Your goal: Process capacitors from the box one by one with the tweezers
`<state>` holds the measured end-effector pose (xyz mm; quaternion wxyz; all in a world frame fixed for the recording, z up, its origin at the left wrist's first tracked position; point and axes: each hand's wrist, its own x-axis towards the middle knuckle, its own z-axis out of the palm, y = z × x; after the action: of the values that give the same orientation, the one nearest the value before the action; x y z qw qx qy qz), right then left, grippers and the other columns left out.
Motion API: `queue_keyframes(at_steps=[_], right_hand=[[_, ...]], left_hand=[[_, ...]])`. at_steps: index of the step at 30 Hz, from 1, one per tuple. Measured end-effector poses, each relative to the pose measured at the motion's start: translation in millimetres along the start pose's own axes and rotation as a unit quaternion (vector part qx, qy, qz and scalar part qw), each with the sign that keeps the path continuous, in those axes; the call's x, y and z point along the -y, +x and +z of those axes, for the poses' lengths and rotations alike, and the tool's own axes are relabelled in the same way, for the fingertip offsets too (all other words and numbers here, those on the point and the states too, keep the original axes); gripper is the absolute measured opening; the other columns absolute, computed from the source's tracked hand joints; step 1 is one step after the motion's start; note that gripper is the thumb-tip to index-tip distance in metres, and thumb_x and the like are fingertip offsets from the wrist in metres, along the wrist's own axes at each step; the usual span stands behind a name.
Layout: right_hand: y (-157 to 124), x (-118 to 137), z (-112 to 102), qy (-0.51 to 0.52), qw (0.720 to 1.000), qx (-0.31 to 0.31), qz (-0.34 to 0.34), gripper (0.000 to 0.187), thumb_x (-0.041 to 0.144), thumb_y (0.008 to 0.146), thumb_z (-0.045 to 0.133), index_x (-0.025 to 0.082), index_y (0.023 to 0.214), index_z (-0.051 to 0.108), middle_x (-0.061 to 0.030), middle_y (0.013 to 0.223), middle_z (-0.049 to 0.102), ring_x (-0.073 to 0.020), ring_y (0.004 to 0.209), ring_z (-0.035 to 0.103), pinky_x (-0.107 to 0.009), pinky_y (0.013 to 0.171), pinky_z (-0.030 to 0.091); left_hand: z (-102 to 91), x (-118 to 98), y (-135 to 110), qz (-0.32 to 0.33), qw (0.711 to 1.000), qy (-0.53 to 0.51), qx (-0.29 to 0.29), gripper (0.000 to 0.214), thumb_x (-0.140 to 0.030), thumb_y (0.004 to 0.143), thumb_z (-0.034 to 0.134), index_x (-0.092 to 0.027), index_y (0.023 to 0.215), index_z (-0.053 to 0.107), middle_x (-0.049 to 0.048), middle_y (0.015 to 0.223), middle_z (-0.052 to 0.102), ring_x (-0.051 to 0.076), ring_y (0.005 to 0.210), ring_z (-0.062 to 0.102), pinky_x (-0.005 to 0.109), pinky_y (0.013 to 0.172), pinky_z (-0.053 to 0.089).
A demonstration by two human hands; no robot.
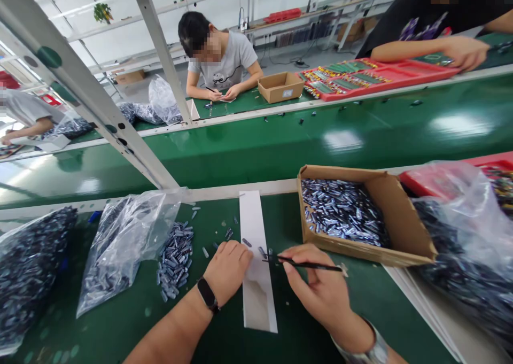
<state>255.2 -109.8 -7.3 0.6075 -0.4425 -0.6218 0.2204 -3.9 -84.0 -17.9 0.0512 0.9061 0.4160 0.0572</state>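
My right hand (318, 281) grips black tweezers (310, 264), their tips pointing left beside small dark translucent pieces (262, 252) at the white strip's right edge. The white strip (256, 294) lies lengthwise on the green table. My left hand (228, 265), with a black band on its wrist, rests at the strip's left edge. Its fingers are curled together, and anything beneath the fingertips is hidden. One more small piece (246, 242) lies on the strip just beyond those fingers. A pile of similar pieces (175, 260) sits to the left, with a few scattered between.
A cardboard box (404, 222) full of shiny dark pieces stands at right. Plastic bags of pieces lie left (124, 246) and far right (465, 246). A slanted metal post (132, 158) rises at left. Beyond the green conveyor (248, 145), co-workers sit near red trays (417, 75).
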Motion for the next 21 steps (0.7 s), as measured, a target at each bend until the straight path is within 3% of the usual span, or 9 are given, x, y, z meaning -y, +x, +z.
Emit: queue_keyframes(at_steps=[3, 7, 11, 16, 21], right_hand=[[-8, -7, 3, 0.053, 0.995, 0.030, 0.081, 0.026, 0.058, 0.124, 0.083, 0.036, 0.110, 0.079, -0.0099, 0.093, 0.089, -0.0345, 0.080, 0.090, -0.051, 0.073, 0.082], [-13, -15, 6, 0.089, 0.981, 0.057, 0.160, 0.041, 0.075, 0.120, 0.085, 0.036, 0.107, 0.080, -0.0090, 0.096, 0.088, -0.0319, 0.083, 0.090, -0.046, 0.075, 0.083], [-14, -17, 12, 0.088, 0.973, 0.105, 0.187, 0.038, 0.068, 0.117, 0.088, 0.032, 0.105, 0.081, -0.0077, 0.096, 0.087, -0.0276, 0.083, 0.090, -0.037, 0.076, 0.080], [-12, -14, 13, 0.073, 0.956, 0.145, 0.246, 0.034, 0.062, 0.111, 0.090, 0.031, 0.102, 0.081, -0.0074, 0.095, 0.087, -0.0274, 0.081, 0.088, -0.038, 0.076, 0.079], [-12, -15, 15, 0.082, 0.952, 0.134, 0.262, 0.036, 0.064, 0.107, 0.094, 0.032, 0.100, 0.080, -0.0061, 0.091, 0.087, -0.0271, 0.077, 0.085, -0.037, 0.071, 0.077]], left_hand=[[-4.2, 3, -3, 0.006, 1.000, -0.001, 0.009, 0.042, -0.006, 0.123, 0.076, -0.030, 0.158, 0.079, 0.0055, 0.132, 0.088, 0.030, 0.126, 0.082, 0.043, 0.111, 0.069], [-1.1, 8, -7, 0.003, 1.000, -0.026, 0.012, 0.037, -0.002, 0.118, 0.077, -0.028, 0.145, 0.081, 0.0061, 0.128, 0.086, 0.031, 0.126, 0.083, 0.044, 0.113, 0.070], [9.2, 11, -11, -0.019, 0.995, -0.087, -0.033, 0.038, 0.005, 0.116, 0.063, -0.025, 0.133, 0.079, 0.0063, 0.125, 0.086, 0.029, 0.119, 0.086, 0.046, 0.114, 0.074], [9.8, 10, -15, -0.051, 0.965, -0.225, -0.121, 0.034, -0.001, 0.116, 0.059, -0.025, 0.129, 0.079, 0.0070, 0.119, 0.086, 0.028, 0.108, 0.085, 0.043, 0.105, 0.076], [-1.3, 10, -13, -0.050, 0.976, -0.187, -0.101, 0.040, -0.004, 0.114, 0.063, -0.025, 0.139, 0.086, 0.0097, 0.123, 0.089, 0.031, 0.113, 0.086, 0.049, 0.107, 0.076]])
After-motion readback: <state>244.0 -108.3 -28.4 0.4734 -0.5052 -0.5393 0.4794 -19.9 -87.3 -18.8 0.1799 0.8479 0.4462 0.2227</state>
